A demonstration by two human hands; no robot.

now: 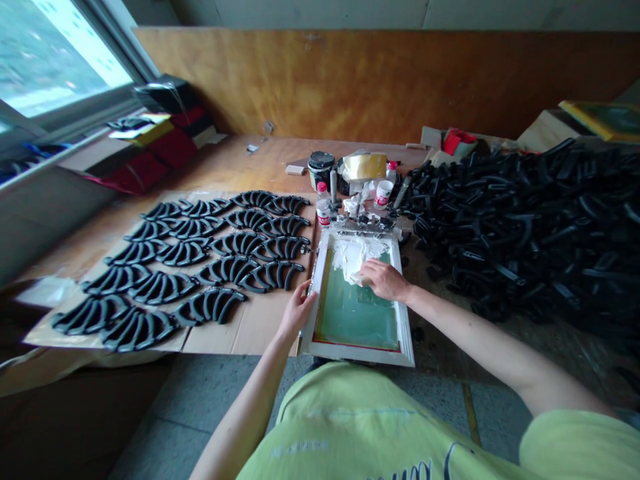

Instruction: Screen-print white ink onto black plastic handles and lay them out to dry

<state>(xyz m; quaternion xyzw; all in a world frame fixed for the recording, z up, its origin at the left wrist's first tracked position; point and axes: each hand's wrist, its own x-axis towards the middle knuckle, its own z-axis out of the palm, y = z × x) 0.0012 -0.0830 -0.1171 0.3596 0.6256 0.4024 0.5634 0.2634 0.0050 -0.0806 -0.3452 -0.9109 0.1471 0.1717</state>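
A screen printing frame (407,333) with a pale rim and green mesh lies in front of me, its far end at a metal clamp (363,229). My left hand (301,303) is at the frame's left rim, fingers curled against its edge. Over the upper mesh, my right hand (384,280) is closed, its fingertips at a thick smear of white paste (353,259). Whatever it holds is coated in white or hidden by the fingers. The lower mesh shows green, with a red line along its near edge.
On the left, rows of curved black parts (227,270) lie on a cardboard sheet (215,339). A large heap of black pieces (525,227) covers the right side. Behind the clamp stand a red-capped bottle (323,207), a black tub (321,168) and a paper cup (383,193).
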